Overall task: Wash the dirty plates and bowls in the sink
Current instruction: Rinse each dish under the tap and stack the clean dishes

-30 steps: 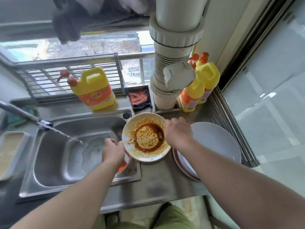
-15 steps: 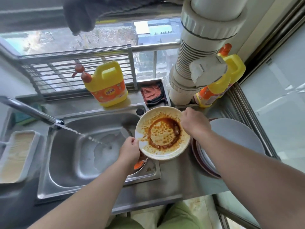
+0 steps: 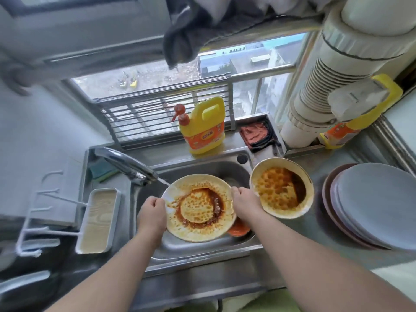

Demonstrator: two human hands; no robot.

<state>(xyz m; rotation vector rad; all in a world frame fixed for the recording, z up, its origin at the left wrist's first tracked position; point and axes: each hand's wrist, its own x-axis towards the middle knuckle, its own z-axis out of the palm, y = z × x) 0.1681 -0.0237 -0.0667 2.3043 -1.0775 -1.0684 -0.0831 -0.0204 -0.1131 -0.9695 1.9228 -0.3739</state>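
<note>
A white plate [image 3: 199, 210] smeared with brown sauce hangs over the steel sink [image 3: 202, 246]. My left hand [image 3: 152, 216] grips its left rim and my right hand [image 3: 245, 202] grips its right rim. Water runs from the tap [image 3: 126, 165] onto the plate's upper left edge. A second sauce-stained plate [image 3: 281, 188] sits on the counter just right of the sink. An orange dish [image 3: 239, 228] lies in the sink, mostly hidden under the held plate. Several clean-looking plates [image 3: 378, 208] are stacked at the right.
A yellow detergent jug [image 3: 204, 127] stands behind the sink, another yellow bottle [image 3: 342, 129] by the white drain pipe [image 3: 315, 93]. A red cloth [image 3: 254, 136] lies in a tray. At the left are a sponge [image 3: 101, 172] and a white rack with a tray [image 3: 99, 219].
The top dirty plate was lifted off the right-hand pile and moved left over the sink, under the running water. My left hand took hold of its rim. A second dirty plate is now uncovered.
</note>
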